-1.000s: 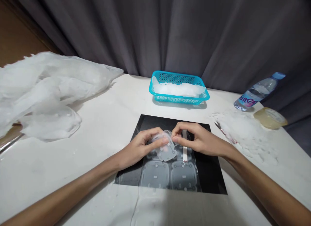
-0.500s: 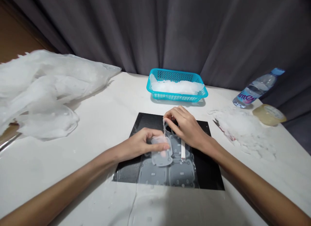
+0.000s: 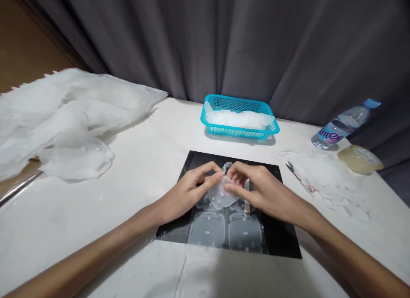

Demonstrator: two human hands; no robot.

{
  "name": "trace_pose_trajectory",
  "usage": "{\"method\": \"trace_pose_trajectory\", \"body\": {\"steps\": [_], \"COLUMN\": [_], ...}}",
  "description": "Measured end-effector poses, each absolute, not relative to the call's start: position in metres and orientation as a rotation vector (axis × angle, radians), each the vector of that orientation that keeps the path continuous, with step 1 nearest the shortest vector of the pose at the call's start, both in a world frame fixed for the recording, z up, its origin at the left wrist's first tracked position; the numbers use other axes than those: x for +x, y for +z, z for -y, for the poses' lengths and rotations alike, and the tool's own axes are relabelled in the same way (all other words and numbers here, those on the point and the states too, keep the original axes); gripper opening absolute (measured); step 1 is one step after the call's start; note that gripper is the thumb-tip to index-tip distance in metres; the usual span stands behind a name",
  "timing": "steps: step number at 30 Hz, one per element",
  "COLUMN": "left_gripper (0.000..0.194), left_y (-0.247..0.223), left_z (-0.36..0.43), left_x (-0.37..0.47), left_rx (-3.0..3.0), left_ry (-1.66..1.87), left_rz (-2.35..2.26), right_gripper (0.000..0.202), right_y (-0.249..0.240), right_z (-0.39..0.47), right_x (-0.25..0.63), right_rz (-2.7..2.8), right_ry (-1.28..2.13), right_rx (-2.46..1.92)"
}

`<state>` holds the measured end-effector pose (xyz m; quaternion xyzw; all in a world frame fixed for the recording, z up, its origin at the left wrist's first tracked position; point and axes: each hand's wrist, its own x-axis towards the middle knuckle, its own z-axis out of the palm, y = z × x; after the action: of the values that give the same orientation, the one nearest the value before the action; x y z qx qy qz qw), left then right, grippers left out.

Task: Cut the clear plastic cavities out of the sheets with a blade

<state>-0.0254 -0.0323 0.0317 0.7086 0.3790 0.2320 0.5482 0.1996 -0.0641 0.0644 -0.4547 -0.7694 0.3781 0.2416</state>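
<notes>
Left hand and right hand pinch a translucent piece between them, above the black mat.
Thumbs and fingers close narrowly near its upper edge, probably so one hand steadies it while the other works; the dark mat on the white table likely makes clear outlines easier to see. The blue basket stands behind, leaving the working area free.

At the far edge of the white desk, the crumpled translucent plastic bag is cut off leftward. The left hand and right hand partly hide the thin frosted plastic piece.
</notes>
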Motion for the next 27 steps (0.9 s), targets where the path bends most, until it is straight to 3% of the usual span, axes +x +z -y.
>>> {"method": "trace_pose_trajectory", "body": {"steps": [7,14,16,23,27], "left_gripper": [0.029,0.028,0.029,0.036,0.038], "left_y": [0.038,0.018,0.008,0.011,0.016], "left_z": [0.031,0.022,0.011,0.004,0.011], "left_x": [-0.029,-0.023,-0.024,-0.034,-0.035], "left_rx": [1.729,1.563,1.408,1.387,1.447], "left_ry": [0.646,0.691,0.77,0.751,0.706], "left_rz": [-0.867,-0.947,-0.994,-0.926,-0.861], "right_gripper": [0.009,0.018,0.02,0.01,0.006], "right_y": [0.06,0.053,0.057,0.059,0.049], "right_z": [0.062,0.067,0.072,0.059,0.046], "right_x": [0.196,0.192,0.191,0.209,0.217], "right_rz": [2.167,2.637,2.679,2.131,1.947], "right_ry": [0.848,-0.015,-0.083,0.821,1.074], "right_rx": [-1.261,-0.834,-0.673,-1.163,-1.225]}}
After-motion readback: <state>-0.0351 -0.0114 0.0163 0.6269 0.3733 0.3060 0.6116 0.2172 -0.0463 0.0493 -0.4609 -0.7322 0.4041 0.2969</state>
